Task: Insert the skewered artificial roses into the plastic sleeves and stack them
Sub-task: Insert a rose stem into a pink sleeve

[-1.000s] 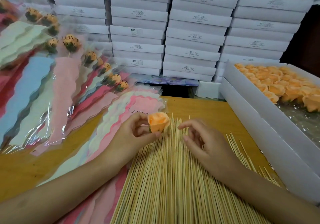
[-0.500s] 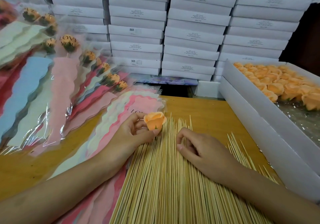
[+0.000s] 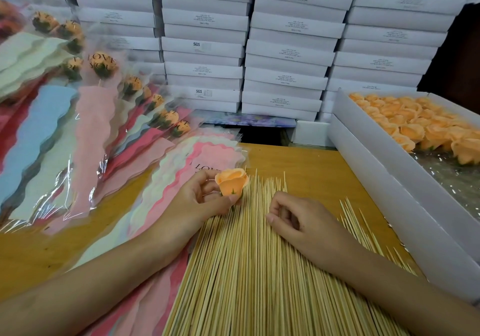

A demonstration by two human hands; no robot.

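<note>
My left hand (image 3: pixel 198 201) pinches an orange artificial rose head (image 3: pixel 232 181) by its base, just above the far end of a wide bed of bamboo skewers (image 3: pixel 246 270). No skewer shows in the rose. Resting on the skewers to the right, my right hand (image 3: pixel 304 221) has its thumb and fingers curled down, pinching at a skewer in the pile. A fanned stack of empty pink and pastel plastic sleeves (image 3: pixel 179 169) lies under my left forearm. Roses in sleeves (image 3: pixel 96 117) are heaped at the left.
A long white box (image 3: pixel 376 169) with several orange rose heads (image 3: pixel 415 127) runs along the right edge of the wooden table (image 3: pixel 311 161). Stacked white cartons (image 3: pixel 285 49) form a wall behind. A few loose skewers (image 3: pixel 363 231) lie beside the box.
My right hand came down from just above the skewers onto the pile and curled its fingers in. My left hand shifted the rose slightly lower and left.
</note>
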